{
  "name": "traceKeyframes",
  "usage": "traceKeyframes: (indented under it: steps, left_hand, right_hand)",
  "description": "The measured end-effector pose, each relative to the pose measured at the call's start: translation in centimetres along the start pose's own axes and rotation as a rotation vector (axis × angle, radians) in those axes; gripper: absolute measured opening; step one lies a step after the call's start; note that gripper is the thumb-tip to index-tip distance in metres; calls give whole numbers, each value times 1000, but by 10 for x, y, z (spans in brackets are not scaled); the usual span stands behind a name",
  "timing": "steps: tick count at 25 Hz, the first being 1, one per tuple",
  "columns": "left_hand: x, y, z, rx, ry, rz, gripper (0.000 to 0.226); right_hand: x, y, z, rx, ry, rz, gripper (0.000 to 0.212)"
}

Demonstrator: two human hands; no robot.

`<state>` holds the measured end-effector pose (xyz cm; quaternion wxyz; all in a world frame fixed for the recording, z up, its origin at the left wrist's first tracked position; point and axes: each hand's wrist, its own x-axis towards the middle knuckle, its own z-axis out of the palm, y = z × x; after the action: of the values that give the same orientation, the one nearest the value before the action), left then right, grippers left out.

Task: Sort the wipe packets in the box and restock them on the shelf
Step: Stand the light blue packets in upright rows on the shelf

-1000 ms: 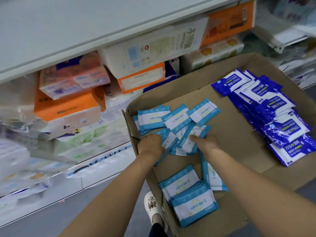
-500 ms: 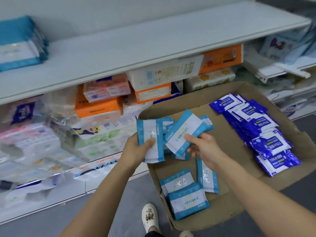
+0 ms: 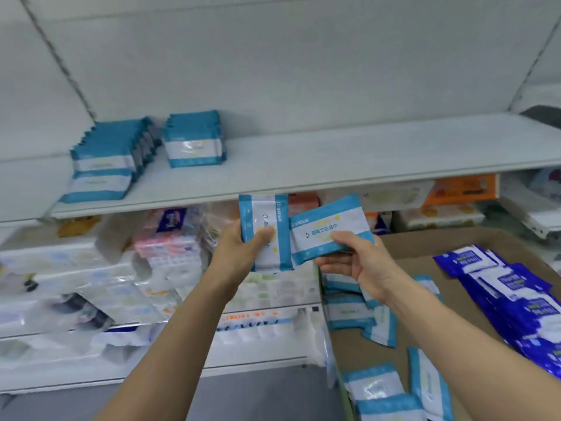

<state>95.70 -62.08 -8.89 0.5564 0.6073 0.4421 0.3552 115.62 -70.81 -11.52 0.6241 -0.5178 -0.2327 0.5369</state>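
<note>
Teal-and-white wipe packets (image 3: pixel 264 235) now lifted clear of cardboard box (image 3: pixel 449 247), gripped by left hand (image 3: pixel 243 250) and right hand (image 3: pixel 358 262); shelf (image 3: pixel 334 159) just above hands, stacks already placed up-left. Restocking judged imminent.

Even, cool, diffuse light fills the scene, with no hard shadows; only a soft dark band sits under the white shelf (image 3: pixel 334 165). Below that shelf the wrapped goods (image 3: pixel 100 284) are smeared by blur and show pale glare on their plastic. The two packets (image 3: pixel 329 230) held just under the shelf edge read fairly sharp. The shelf line bows towards the frame edges.
</note>
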Motion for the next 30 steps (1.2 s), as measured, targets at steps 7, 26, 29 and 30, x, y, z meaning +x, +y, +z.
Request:
traceKeyframes:
  steps: [7,26,29,30]
  left_hand:
    - [50,26,-124,41,69,-5,13]
    - [150,45,-246,-44,113,-80,20]
    - [154,44,-248,-42,112,-80,20]
    - [155,44,-247,-38,102,-77,19]
  right_hand:
    - [71,-23,119,-38,0,-175,16]
    - [244,-27,252,-1128,265,-361,37]
    - [246,-24,252,-1186,318,-387,45]
    - [245,-24,252,-1187,325,-384,46]
